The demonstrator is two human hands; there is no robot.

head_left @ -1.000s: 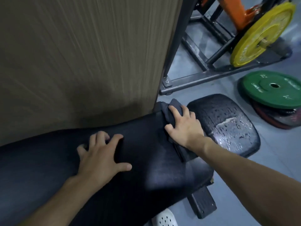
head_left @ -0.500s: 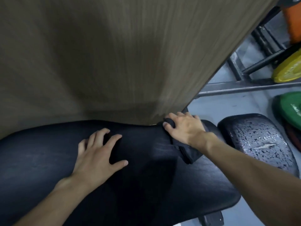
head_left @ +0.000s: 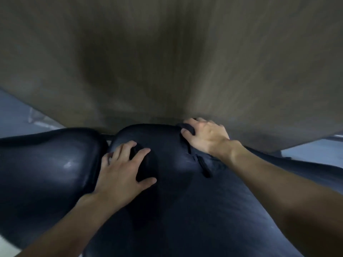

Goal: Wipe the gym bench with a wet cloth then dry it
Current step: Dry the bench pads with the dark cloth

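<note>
A: The bench lies along the wall; left hand splayed flat on it, grasping nothing; good brace.
B: The right hand clasps the cloth at the far edge, bunched, I think; blurry; spread it, overlap strokes.

Looks like a gym, or at least a workout corner. The giveaway is the big black padded bench filling the lower half: shiny vinyl, with a second cushion beside it across a narrow gap. It sits right by a wood-look wall panel, and plain grey floor shows at both sides.
</note>
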